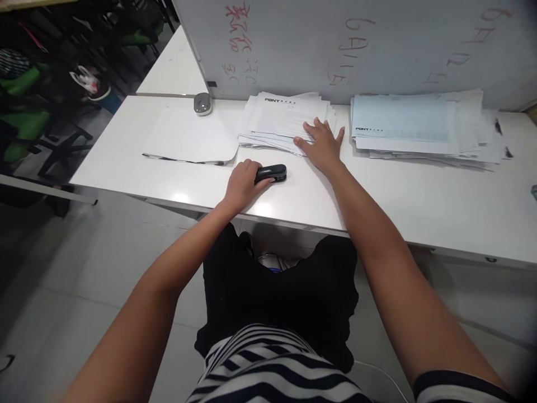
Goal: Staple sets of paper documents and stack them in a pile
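Note:
Near the front edge of the white desk, my left hand (pixel 243 183) is wrapped round a black stapler (pixel 274 173), which points to the right. My right hand (pixel 322 144) lies with spread fingers on the right side of the middle paper stack (pixel 277 120). That stack's top sheet is white and printed, and the sheets below it are slightly uneven. To its left is a pile of blank white paper (pixel 191 134) with dark marks along its front edge. Another paper stack (pixel 403 120), topped by a light blue sheet, lies to the right of my right hand.
The white desk (pixel 419 201) runs along a whiteboard (pixel 293 45) with red writing. A small grey-and-white rounded object (pixel 203 104) sits at the back left. Beyond the desk's left end are green chairs (pixel 20 134) and a blue bin (pixel 107 99).

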Demonstrator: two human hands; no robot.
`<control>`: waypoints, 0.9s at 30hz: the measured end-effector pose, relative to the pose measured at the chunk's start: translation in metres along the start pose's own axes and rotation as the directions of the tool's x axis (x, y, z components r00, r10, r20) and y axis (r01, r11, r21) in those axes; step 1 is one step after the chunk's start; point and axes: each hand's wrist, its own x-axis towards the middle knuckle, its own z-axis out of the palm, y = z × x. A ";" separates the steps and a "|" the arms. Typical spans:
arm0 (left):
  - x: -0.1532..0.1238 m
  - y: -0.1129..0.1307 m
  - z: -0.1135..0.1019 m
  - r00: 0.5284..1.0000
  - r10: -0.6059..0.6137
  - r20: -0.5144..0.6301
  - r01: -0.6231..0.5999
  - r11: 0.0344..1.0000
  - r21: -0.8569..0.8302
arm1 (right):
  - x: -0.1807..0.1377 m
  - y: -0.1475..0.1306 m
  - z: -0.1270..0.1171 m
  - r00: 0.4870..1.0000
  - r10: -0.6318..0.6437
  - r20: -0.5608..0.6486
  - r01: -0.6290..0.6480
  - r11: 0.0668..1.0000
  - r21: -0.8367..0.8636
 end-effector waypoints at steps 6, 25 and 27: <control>0.012 0.001 -0.020 0.994 0.022 0.110 -0.004 0.987 -0.161 | -0.002 -0.011 0.000 0.995 -0.004 -0.100 -0.004 0.997 -0.078; 0.122 0.053 0.008 0.918 0.250 0.309 -0.323 0.922 0.214 | -0.011 -0.007 -0.036 0.947 -0.040 -0.318 -0.029 0.977 -0.210; 0.124 0.054 -0.001 0.911 0.259 0.321 -0.332 0.922 0.198 | -0.013 -0.008 -0.034 0.928 -0.044 -0.369 -0.041 0.975 -0.219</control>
